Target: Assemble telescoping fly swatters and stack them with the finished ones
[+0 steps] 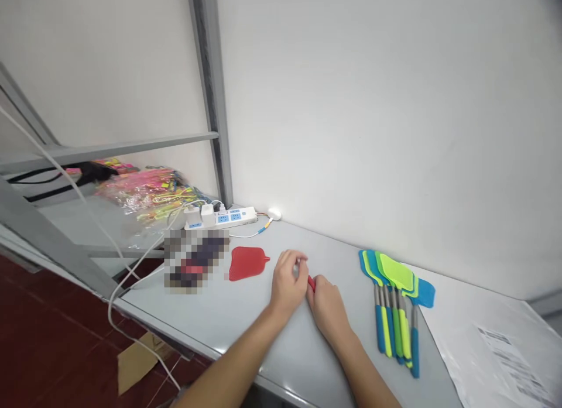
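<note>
1. Over the desk (333,250), both hands were found close together at work on a red piece (311,283), which lay between them.
2. Right hand (325,305): closed, fingers wrapped round the red piece, with only a short end showing at the thumb side.
3. Left hand (290,279): half curled just beside that end, thumb and forefinger drawn near each other. Whether it had hold of anything could not be told.
4. Red head (248,263): flat on the desk to the left of the left hand, touched by neither hand, its short stem pointing towards them.
5. Swatters (396,271): overlapping in a bunch to the right of the right hand, with grey shafts and coloured handles. A parcel (465,338) lay to their right.
6. Step in hand, as judged: preparation of the red piece, probably a handle; the red head was not joined to it.
7. Next move, as judged: it called for a firm right-hand grip, a free left hand to take up the red head, and the stem squared to the shaft end.
</note>
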Demonstrator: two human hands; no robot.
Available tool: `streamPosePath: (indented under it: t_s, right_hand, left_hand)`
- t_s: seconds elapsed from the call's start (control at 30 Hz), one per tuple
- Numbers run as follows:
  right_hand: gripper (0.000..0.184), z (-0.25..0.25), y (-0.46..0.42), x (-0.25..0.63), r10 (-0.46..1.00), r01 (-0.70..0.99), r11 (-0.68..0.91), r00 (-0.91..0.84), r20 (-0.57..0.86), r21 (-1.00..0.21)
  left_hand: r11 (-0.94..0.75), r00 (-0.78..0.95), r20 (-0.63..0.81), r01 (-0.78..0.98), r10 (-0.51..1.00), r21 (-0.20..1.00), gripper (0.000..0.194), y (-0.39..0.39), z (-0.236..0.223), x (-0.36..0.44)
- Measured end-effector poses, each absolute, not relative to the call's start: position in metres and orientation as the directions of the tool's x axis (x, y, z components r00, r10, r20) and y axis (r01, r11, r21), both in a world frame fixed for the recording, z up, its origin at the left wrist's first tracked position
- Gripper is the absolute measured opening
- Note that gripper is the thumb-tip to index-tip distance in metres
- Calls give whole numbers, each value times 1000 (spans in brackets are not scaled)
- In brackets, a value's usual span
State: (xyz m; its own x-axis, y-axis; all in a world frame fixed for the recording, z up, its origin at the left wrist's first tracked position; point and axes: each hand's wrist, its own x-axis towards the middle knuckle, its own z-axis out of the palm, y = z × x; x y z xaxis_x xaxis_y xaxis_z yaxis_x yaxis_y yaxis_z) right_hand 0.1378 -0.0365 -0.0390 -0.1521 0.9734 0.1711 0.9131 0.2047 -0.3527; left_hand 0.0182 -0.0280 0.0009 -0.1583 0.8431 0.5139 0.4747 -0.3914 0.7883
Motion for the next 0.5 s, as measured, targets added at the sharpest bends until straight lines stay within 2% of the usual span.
streamPosePath:
  t_s: [0.13,0.2,0.27,0.33,0.4,0.5]
  right_hand:
    - [27,-39,-41,147,983,864,136,-58,171,-486]
    - [26,-41,-42,153,985,825,113,-18,174,-553]
    - [27,-43,-41,158,982,781,108,12,187,-615]
    - [28,-46,-38,162,978,738,106,46,206,-667]
    - [29,-49,-35,165,973,698,94,87,215,-709]
    - [32,-53,-33,166,972,646,79,121,204,-759]
  left_hand:
    - [-404,-40,506,550,862,731,24,23,43,21]
    - [-403,84,456,624,886,669,18,46,62,17]
    - [-378,202,341,704,918,601,9,64,74,11]
    - [-330,267,193,779,944,533,9,77,81,8]
    - [-276,286,52,841,957,466,20,87,87,11]
    - [-214,261,-72,897,962,388,9,100,96,25]
